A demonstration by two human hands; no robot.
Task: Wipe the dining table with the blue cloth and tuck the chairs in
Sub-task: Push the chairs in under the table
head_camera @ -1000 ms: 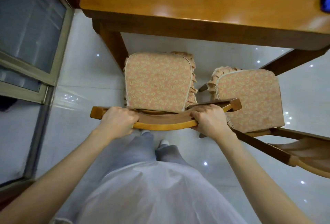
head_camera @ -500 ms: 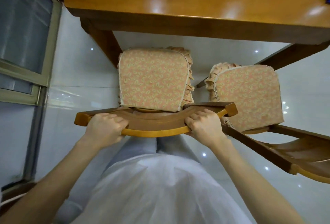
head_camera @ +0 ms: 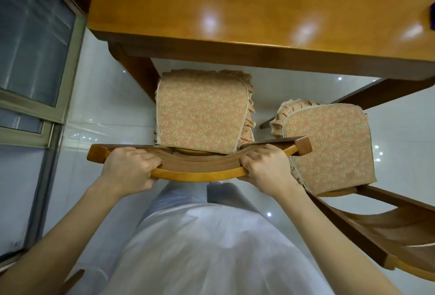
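In front of the worktop (head_camera: 235,12): chair (head_camera: 200,165), its squared, frilled leaf-print cushion (head_camera: 200,113) near the glossy wooden edge.
Hands: left hand (head_camera: 128,169) and right hand (head_camera: 266,170) each grip the chair's curved wooden top rail.
Cloth (head_camera: 432,17): blue, at the worktop's far right.
Second chair (head_camera: 329,144): angled, just beside.
Floor (head_camera: 106,106): shiny white tile.

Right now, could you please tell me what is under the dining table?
Below the dining table I can see its left leg, a second leg at the right, and shiny white floor. Its top covers everything farther underneath.
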